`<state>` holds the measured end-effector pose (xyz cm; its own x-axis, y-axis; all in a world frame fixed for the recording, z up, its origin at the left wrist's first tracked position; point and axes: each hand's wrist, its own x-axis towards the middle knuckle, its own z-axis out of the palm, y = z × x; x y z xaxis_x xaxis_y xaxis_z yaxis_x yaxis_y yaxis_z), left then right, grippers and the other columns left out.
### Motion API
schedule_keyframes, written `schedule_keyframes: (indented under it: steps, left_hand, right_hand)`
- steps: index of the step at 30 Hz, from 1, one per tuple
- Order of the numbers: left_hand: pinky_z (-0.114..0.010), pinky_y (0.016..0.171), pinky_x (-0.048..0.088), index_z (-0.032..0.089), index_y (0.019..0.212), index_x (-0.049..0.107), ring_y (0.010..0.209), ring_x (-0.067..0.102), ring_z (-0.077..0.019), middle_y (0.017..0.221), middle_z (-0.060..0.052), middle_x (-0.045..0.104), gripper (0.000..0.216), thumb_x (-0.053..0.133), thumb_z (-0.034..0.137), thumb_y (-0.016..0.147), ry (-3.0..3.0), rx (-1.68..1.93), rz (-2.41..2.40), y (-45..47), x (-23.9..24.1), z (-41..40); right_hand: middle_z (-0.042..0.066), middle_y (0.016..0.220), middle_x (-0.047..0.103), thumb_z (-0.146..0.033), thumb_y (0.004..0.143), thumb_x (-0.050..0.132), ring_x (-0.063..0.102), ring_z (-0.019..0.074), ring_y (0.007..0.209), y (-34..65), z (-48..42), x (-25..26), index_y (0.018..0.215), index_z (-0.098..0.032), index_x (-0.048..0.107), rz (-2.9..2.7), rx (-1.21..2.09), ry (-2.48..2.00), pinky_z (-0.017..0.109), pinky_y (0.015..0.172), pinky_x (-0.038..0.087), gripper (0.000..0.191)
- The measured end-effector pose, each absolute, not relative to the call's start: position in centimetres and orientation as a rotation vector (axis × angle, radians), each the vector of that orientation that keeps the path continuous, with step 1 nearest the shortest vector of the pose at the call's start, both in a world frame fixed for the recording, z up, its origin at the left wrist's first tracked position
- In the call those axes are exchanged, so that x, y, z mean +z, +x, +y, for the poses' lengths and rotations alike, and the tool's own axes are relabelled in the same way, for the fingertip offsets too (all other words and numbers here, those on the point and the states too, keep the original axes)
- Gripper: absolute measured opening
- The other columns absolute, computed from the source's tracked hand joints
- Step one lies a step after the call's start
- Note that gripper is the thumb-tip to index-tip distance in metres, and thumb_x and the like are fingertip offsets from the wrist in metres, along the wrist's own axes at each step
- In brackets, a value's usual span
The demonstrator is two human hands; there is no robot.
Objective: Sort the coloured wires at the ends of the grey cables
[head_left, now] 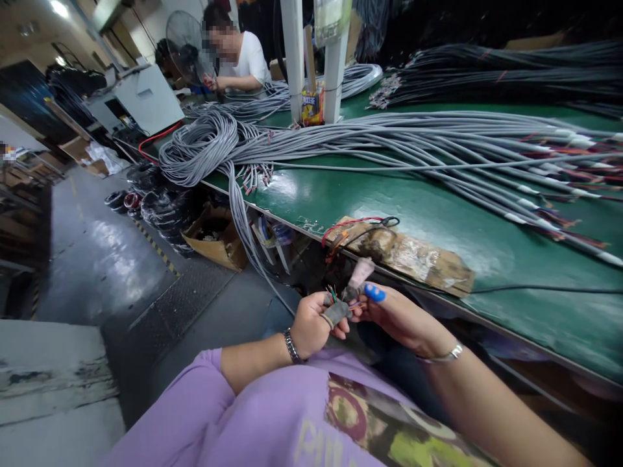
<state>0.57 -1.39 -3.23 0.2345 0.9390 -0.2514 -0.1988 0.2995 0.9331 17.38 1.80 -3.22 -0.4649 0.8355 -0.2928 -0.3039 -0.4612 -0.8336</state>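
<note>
Both hands meet in front of my body, just off the table's front edge. My left hand is closed, with worn grey covers on some fingers. Thin coloured wires, green and reddish, stick up out of its grip. A grey cable hangs from the table and runs down behind this hand; whether it is the same cable cannot be told. My right hand is closed in a pinch against the left one, with blue wrapping on one finger and pale and grey coverings on others. Orange and purple wire ends show between the fingertips.
A green table carries coiled grey cables and a long cable bundle with stripped ends. A taped cardboard piece with red and black leads lies at the edge. A co-worker sits beyond. An open box stands below.
</note>
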Motion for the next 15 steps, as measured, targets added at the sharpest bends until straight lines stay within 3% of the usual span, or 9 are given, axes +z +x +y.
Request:
schedule_keyframes:
  steps: [4,9,15]
  left_hand:
    - [-0.022,0.047,0.047,0.013,0.067,0.057,0.044,0.055,-0.0099,0.052,-0.001,0.059,0.047,0.075,0.056,0.062,1.01,0.826,1.016,0.7,-2.7,-1.2]
    - [-0.026,0.053,0.049,0.013,0.062,0.057,0.049,0.059,-0.0132,0.053,-0.004,0.062,0.045,0.078,0.052,0.058,1.03,0.58,0.971,0.5,-3.1,-0.7]
    - [-0.025,0.05,0.049,0.012,0.068,0.059,0.048,0.06,-0.0136,0.057,-0.005,0.064,0.047,0.074,0.057,0.063,0.964,0.837,1.035,0.4,-3.6,-0.7]
  right_hand:
    - [0.002,0.066,0.065,-0.05,0.064,0.08,0.056,0.0146,0.061,17.4,1.5,-2.3,0.071,-0.016,0.065,-1.265,1.804,-1.065,0.029,0.065,0.047,0.037]
    - [0.003,0.066,0.066,-0.054,0.069,0.075,0.056,0.016,0.062,17.4,1.1,-1.7,0.069,-0.016,0.067,-1.522,1.667,-1.14,0.029,0.062,0.046,0.038]
    - [0.004,0.081,0.066,-0.056,0.07,0.074,0.058,0.0167,0.073,18.2,0.6,-3.1,0.084,-0.019,0.068,-1.175,1.658,-1.112,0.03,0.071,0.048,0.04]
